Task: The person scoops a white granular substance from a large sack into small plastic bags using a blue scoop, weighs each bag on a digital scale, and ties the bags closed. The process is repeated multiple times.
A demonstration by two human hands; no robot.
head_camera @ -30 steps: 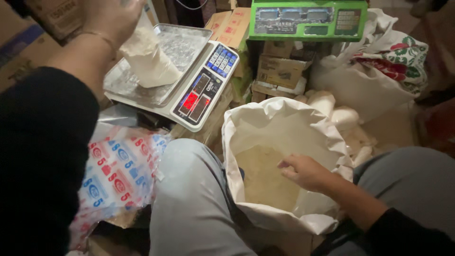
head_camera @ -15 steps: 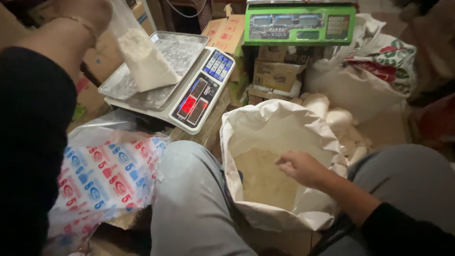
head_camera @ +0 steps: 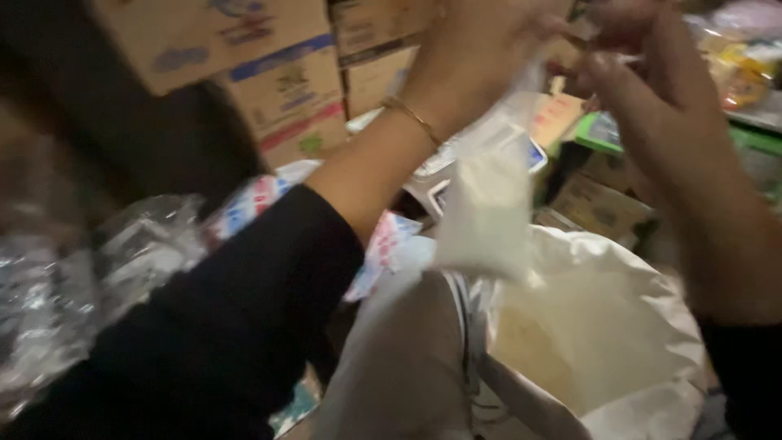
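Head view: stacked cardboard boxes (head_camera: 277, 73) behind open sack (head_camera: 603, 326).

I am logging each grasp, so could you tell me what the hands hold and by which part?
The left hand holds a small clear bag of white grains by its top; the right hand is at that top too, its grip blurred.

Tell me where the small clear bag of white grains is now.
The small clear bag hangs upper centre, held by both hands, left hand and right hand, above the open white sack.
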